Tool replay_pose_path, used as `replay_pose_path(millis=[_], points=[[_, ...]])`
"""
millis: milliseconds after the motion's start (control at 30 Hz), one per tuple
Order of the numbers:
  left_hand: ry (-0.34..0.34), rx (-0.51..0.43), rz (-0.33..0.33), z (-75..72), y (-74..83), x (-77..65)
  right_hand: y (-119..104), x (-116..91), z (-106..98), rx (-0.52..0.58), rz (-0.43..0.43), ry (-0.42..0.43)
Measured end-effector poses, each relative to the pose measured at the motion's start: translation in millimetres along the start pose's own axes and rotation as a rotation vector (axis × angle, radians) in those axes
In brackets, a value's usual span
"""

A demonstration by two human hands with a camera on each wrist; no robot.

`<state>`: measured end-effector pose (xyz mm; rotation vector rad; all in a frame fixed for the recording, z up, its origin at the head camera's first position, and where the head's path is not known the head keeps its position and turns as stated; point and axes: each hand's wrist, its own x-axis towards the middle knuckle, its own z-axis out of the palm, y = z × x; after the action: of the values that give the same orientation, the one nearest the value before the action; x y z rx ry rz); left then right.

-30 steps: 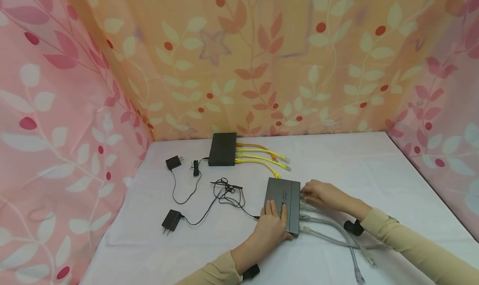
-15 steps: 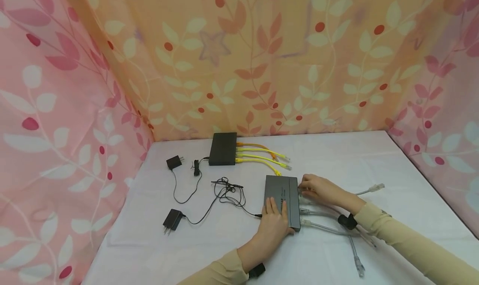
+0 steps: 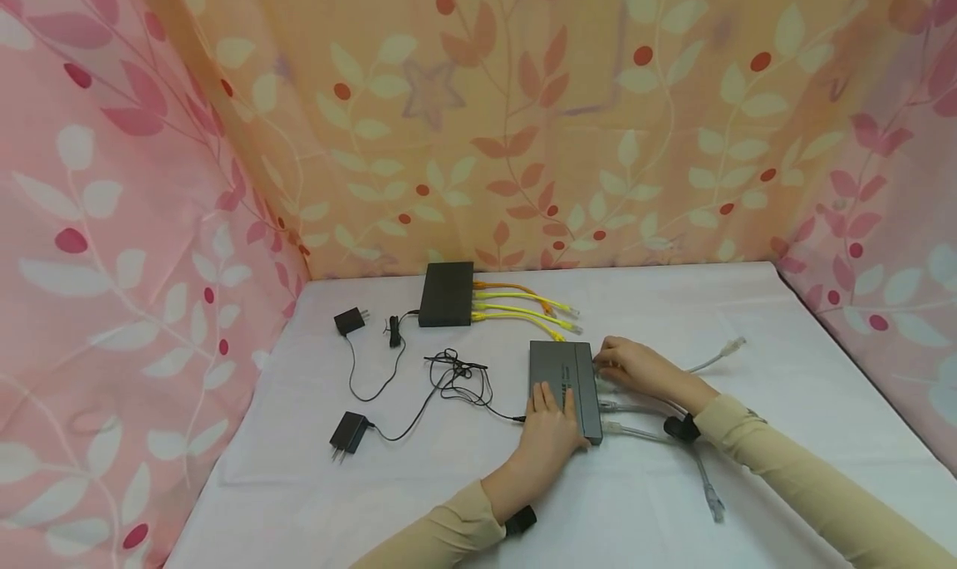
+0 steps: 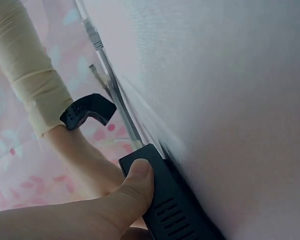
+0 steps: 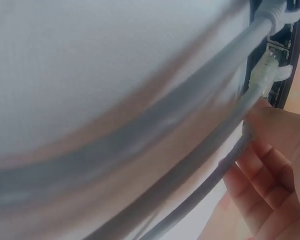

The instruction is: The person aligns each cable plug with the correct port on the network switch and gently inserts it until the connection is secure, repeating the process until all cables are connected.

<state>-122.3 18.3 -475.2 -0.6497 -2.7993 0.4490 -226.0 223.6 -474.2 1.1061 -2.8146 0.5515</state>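
A dark grey network switch [image 3: 557, 365] lies on the table with grey network cables plugged along its right side. My left hand [image 3: 549, 436] rests on its top with straight fingers. In the left wrist view, the thumb [image 4: 139, 175] presses the switch's vented end wall [image 4: 172, 212]. My right hand [image 3: 639, 368] is at the far end of the row of ports. In the right wrist view, its thumb and fingers pinch a grey network cable [image 5: 205, 187] close to the switch; the cable's plug end is hidden. Another cable's clear plug [image 5: 264, 75] sits in the neighbouring port.
A black switch [image 3: 446, 295] with yellow cables [image 3: 516, 306] and an orange one stands at the back. Power adapters [image 3: 349, 432] with thin black cords [image 3: 459, 378] lie left. Loose grey cable ends [image 3: 714, 502] reach right, around the right forearm. Patterned curtains [image 3: 478, 120] enclose the table.
The grey switch has slid away from the person, both hands moving with it. A loose grey cable end now shows beyond the right forearm.
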Motion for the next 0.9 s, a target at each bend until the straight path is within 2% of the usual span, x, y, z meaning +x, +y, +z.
replay_pose_path(millis=[367,600,900], points=[[-0.033,-0.026,0.019,2.7,-1.0,2.1,3.0,0.5,3.7,0.011,0.022,-0.031],[0.016,0.003,0.041,2.6,-2.2,0.6,-0.5,-6.0,4.9,-0.006,0.059,-0.049],[0.018,0.005,0.068,1.0,-6.3,-1.7,-1.7,-7.2,4.7,-0.062,-0.016,-0.007]])
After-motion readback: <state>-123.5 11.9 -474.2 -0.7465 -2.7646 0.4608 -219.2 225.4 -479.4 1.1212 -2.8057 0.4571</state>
